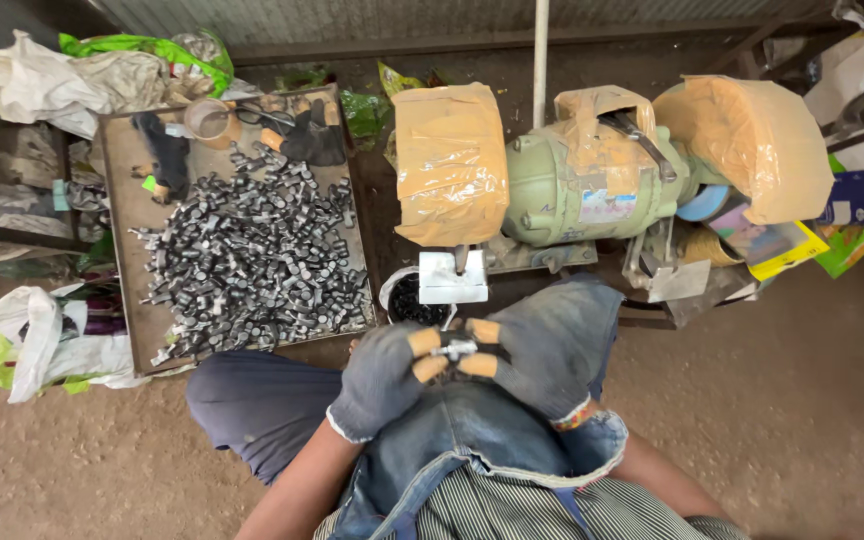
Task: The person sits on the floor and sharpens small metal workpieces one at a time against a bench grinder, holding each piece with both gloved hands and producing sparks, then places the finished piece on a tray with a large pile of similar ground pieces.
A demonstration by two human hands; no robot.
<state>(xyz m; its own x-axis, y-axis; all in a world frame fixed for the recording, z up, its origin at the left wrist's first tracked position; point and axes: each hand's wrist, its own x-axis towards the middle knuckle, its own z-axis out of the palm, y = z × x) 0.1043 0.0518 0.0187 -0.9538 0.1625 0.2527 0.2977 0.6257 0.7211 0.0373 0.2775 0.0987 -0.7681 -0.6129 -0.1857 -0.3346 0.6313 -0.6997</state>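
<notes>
A small metal part [455, 349] lies with its long axis running left to right, held low over the person's lap just near of the bench grinder's [592, 175] small metal tool rest [451, 279]. Little open room shows on its far side, where the tool rest and a round container of dark pieces [410, 300] sit close, while a tray [124, 250] heaped with similar metal parts [252, 260] lies well apart to the far left and bare dirt floor [782, 370] opens to the right. The gloved left hand [384, 378] and gloved right hand [537, 352] are curled in toward each other, their orange-tipped fingers [424, 342] pinching the part from its two ends.
</notes>
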